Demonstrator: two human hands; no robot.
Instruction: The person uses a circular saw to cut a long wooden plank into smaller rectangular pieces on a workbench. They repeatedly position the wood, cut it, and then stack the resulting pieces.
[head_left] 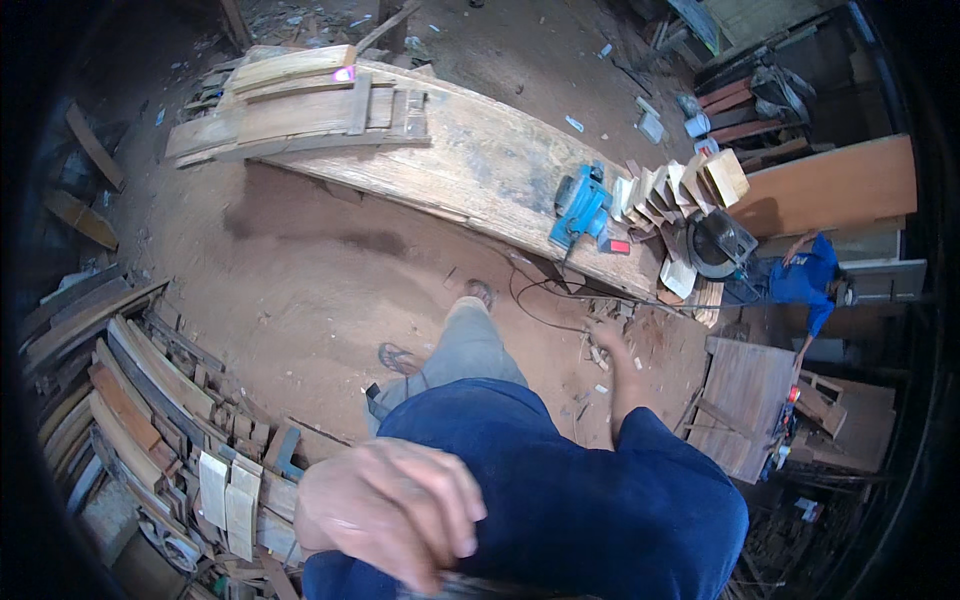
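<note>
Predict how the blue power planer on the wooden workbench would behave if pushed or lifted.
The power planer would probably feel rigid and fairly heavy, given its bulky housing. Its elongated body lying on the workbench suggests sliding rather than rolling. The black cord looping below might drag, if it is the planer's.

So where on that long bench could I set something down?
The middle of the bench, between the curved boards on the left and the blue power tool, looks bare. Both ends are crowded, the right also with wooden blocks and a dark tool.
</note>
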